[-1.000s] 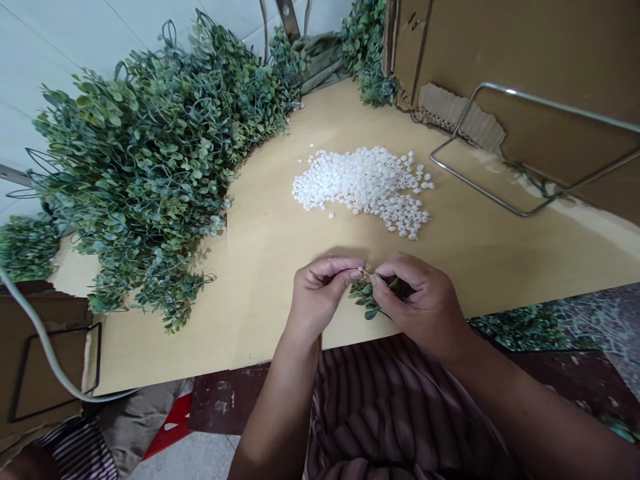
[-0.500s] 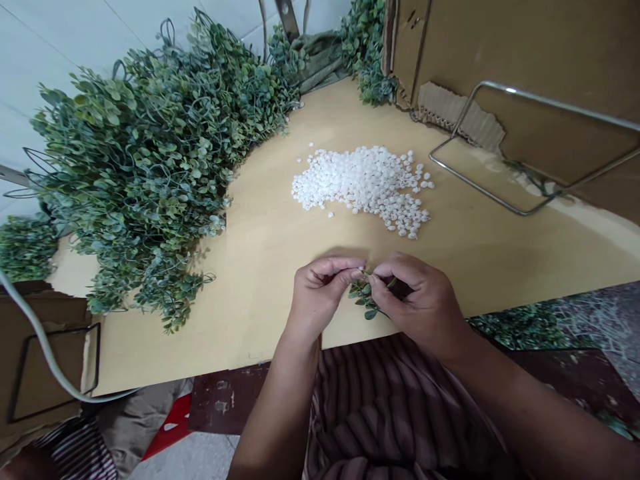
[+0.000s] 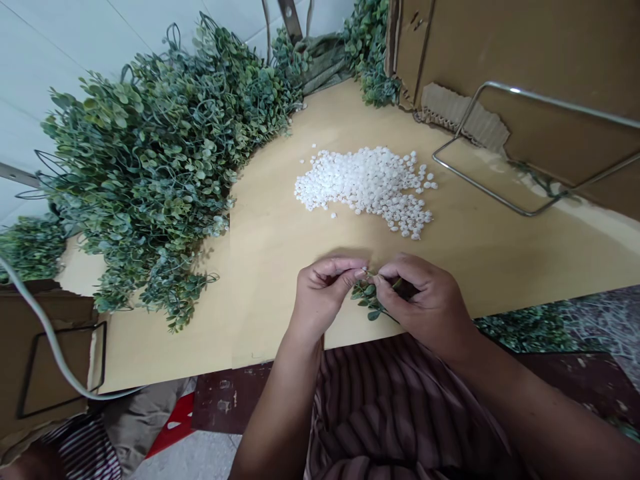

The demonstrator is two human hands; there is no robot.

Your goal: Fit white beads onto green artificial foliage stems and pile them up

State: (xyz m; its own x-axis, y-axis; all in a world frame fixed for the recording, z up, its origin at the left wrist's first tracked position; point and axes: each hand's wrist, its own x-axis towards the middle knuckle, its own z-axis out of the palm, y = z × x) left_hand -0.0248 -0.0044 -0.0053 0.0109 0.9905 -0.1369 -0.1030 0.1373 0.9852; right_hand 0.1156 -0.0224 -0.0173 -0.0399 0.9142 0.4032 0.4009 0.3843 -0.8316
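Note:
My left hand (image 3: pixel 324 288) pinches a small white plastic piece (image 3: pixel 365 270) between thumb and forefinger. Close beside it, my right hand (image 3: pixel 427 290) is closed on the thin stem of an artificial leafy sprig (image 3: pixel 371 300). The stem's end meets the white piece between my fingertips; whether it is inside the piece is too small to tell. Green leaves hang below and partly behind my right fingers. Beyond my hands, a loose heap of small white plastic pieces (image 3: pixel 363 180) lies on the tan board (image 3: pixel 270 267).
A big pile of artificial greenery (image 3: pixel 150 167) covers the board's left side. A bent metal wire frame (image 3: pixel 493 193) stands out at the right by a cardboard box (image 3: pixel 525 47). At lower left are a pale cable (image 3: pixel 50 340) and another person's striped sleeve (image 3: pixel 87 450).
Both hands keep their grips, and the fingertips have barely shifted. The whole view has moved slightly, with the scene sitting a little farther right.

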